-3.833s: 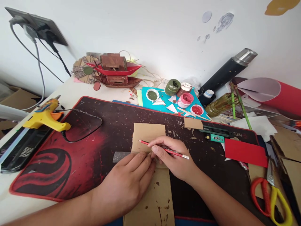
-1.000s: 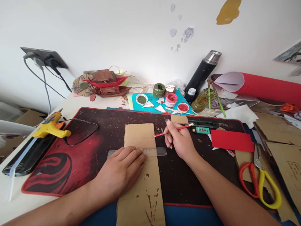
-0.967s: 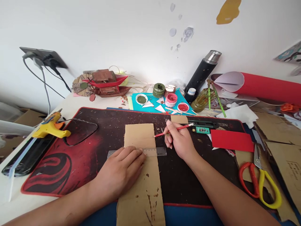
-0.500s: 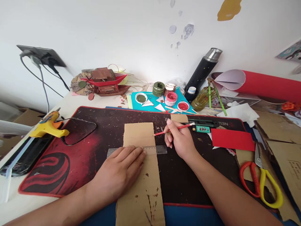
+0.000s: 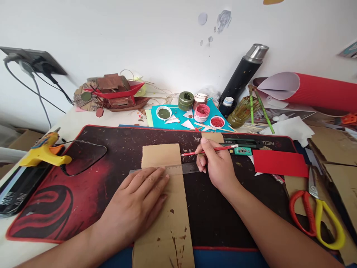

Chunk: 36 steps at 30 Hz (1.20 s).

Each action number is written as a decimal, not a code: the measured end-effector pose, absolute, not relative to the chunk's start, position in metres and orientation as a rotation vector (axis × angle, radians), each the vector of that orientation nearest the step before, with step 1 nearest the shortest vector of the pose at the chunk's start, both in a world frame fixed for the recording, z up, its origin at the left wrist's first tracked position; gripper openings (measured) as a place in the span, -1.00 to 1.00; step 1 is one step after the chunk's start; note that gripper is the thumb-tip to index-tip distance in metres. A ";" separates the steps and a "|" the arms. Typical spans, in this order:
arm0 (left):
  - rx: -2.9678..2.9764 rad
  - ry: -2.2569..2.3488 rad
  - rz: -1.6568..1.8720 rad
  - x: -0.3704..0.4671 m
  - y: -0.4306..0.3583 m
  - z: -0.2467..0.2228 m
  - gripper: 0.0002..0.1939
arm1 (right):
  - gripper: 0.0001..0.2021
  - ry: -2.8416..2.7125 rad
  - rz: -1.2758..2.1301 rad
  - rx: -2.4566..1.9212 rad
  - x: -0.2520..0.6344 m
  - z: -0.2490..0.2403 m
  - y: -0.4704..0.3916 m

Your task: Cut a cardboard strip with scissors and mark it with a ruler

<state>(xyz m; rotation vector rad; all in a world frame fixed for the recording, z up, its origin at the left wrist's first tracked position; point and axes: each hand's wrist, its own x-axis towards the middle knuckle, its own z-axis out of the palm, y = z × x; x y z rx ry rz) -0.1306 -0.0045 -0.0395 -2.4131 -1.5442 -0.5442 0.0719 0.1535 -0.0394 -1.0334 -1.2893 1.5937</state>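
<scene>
Held a ruler (image 5: 192, 168) across a cardboard strip (image 5: 169, 201), on a dark mat (image 5: 212, 219), under the flat, outstretched left hand (image 5: 136, 199). Pinched a red pencil (image 5: 192, 153) between thumb and curled fingers of the right hand (image 5: 216, 163), with its tip near the strip's right edge.

- Left of left hand (image 5: 136, 199), yellow glue gun (image 5: 41, 154)
- Beyond left hand, brown-and-red model boats (image 5: 118, 93)
- Beyond right hand (image 5: 216, 163), green paint jar (image 5: 186, 102) and tilted black flask (image 5: 241, 76)
- Right of right hand, red card (image 5: 281, 163) and scissors (image 5: 313, 191)
</scene>
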 end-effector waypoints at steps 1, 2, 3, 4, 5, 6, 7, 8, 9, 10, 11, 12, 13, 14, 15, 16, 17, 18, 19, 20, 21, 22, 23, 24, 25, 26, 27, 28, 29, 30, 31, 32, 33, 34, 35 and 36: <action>-2.403 -1.550 -0.544 -0.131 -0.005 -0.039 -0.67 | -0.42 -1.287 1.587 -1.035 0.072 -0.039 0.154; -2.401 -1.551 -0.541 -0.132 -0.005 -0.039 -0.69 | -0.43 -1.284 1.582 -1.036 0.072 -0.039 0.154; -2.406 -1.549 -0.538 -0.132 -0.006 -0.039 -0.69 | -0.43 -1.279 1.580 -1.036 0.072 -0.038 0.154; -2.412 -1.545 -0.535 -0.132 -0.006 -0.039 -0.69 | -0.43 -1.274 1.581 -1.036 0.073 -0.038 0.155; -2.418 -1.543 -0.530 -0.132 -0.006 -0.040 -0.69 | -0.43 -1.272 1.583 -1.033 0.073 -0.038 0.155; -2.421 -1.541 -0.524 -0.132 -0.006 -0.040 -0.69 | -0.43 -1.271 1.585 -1.029 0.073 -0.037 0.155; -2.419 -1.540 -0.518 -0.132 -0.006 -0.040 -0.68 | -0.44 -1.273 1.585 -1.027 0.072 -0.037 0.155; -2.417 -1.538 -0.514 -0.132 -0.006 -0.040 -0.68 | -0.44 -1.278 1.584 -1.027 0.072 -0.037 0.155; -2.415 -1.538 -0.511 -0.132 -0.006 -0.040 -0.68 | -0.44 -1.281 1.581 -1.027 0.072 -0.037 0.154; -2.415 -1.539 -0.509 -0.132 -0.006 -0.040 -0.68 | -0.44 -1.283 1.578 -1.027 0.072 -0.037 0.154; -2.418 -1.540 -0.511 -0.131 -0.006 -0.039 -0.68 | -0.44 -1.281 1.575 -1.027 0.072 -0.038 0.154; -2.424 -1.540 -0.516 -0.131 -0.006 -0.039 -0.68 | -0.44 -1.279 1.572 -1.027 0.071 -0.038 0.154; -2.431 -1.540 -0.522 -0.131 -0.006 -0.039 -0.68 | -0.44 -1.276 1.570 -1.027 0.071 -0.039 0.154; -2.437 -1.540 -0.530 -0.131 -0.005 -0.039 -0.68 | -0.44 -1.274 1.568 -1.027 0.071 -0.039 0.154; -2.441 -1.536 -0.538 -0.130 -0.005 -0.039 -0.67 | -0.44 -1.273 1.565 -1.029 0.071 -0.040 0.154; -2.445 -1.532 -0.543 -0.130 -0.005 -0.039 -0.67 | -0.43 -1.273 1.562 -1.033 0.071 -0.040 0.155; -2.450 -1.528 -0.545 -0.130 -0.005 -0.040 -0.67 | -0.43 -1.274 1.557 -1.036 0.071 -0.040 0.155; -2.457 -1.523 -0.545 -0.130 -0.005 -0.040 -0.66 | -0.43 -1.275 1.551 -1.037 0.071 -0.039 0.154; -2.463 -1.516 -0.545 -0.129 -0.004 -0.040 -0.66 | -0.43 -1.277 1.540 -1.036 0.071 -0.038 0.154; -2.471 -1.507 -0.544 -0.129 -0.004 -0.040 -0.66 | -0.43 -1.280 1.526 -1.034 0.071 -0.037 0.154; -2.478 -1.499 -0.545 -0.128 -0.003 -0.039 -0.65 | -0.44 -1.283 1.512 -1.032 0.071 -0.035 0.153; -2.485 -1.489 -0.548 -0.127 -0.002 -0.039 -0.65 | -0.44 -1.286 1.499 -1.028 0.071 -0.033 0.152; -2.493 -1.479 -0.551 -0.126 -0.002 -0.038 -0.64 | -0.45 -1.288 1.488 -1.025 0.072 -0.032 0.152; -2.504 -1.470 -0.553 -0.125 -0.001 -0.037 -0.63 | -0.45 -1.293 1.479 -1.026 0.072 -0.031 0.151; -2.516 -1.462 -0.555 -0.125 -0.001 -0.036 -0.63 | -0.45 -1.302 1.473 -1.027 0.072 -0.030 0.150; -2.526 -1.461 -0.556 -0.125 -0.001 -0.035 -0.63 | -0.46 -1.316 1.467 -1.029 0.072 -0.030 0.149; -2.530 -1.467 -0.559 -0.125 -0.001 -0.035 -0.63 | -0.46 -1.330 1.462 -1.030 0.072 -0.030 0.148; -2.525 -1.483 -0.563 -0.126 -0.001 -0.035 -0.64 | -0.46 -1.344 1.460 -1.031 0.073 -0.031 0.148; -2.510 -1.507 -0.569 -0.127 -0.002 -0.035 -0.65 | -0.46 -1.353 1.461 -1.030 0.073 -0.031 0.147; -2.489 -1.535 -0.579 -0.128 -0.003 -0.036 -0.66 | -0.46 -1.356 1.464 -1.029 0.073 -0.032 0.147; -2.468 -1.561 -0.586 -0.129 -0.004 -0.037 -0.68 | -0.46 -1.354 1.469 -1.029 0.073 -0.033 0.147; -2.451 -1.581 -0.591 -0.131 -0.004 -0.038 -0.70 | -0.46 -1.351 1.473 -1.029 0.073 -0.033 0.148; -2.443 -1.591 -0.591 -0.132 -0.005 -0.039 -0.71 | -0.46 -1.348 1.475 -1.027 0.073 -0.033 0.148; -2.442 -1.592 -0.589 -0.132 -0.005 -0.040 -0.71 | -0.45 -1.347 1.476 -1.026 0.073 -0.033 0.148; -2.447 -1.586 -0.586 -0.133 -0.005 -0.040 -0.71 | -0.45 -1.348 1.474 -1.024 0.073 -0.033 0.148; -2.453 -1.579 -0.581 -0.133 -0.005 -0.040 -0.71 | -0.45 -1.350 1.470 -1.021 0.073 -0.033 0.148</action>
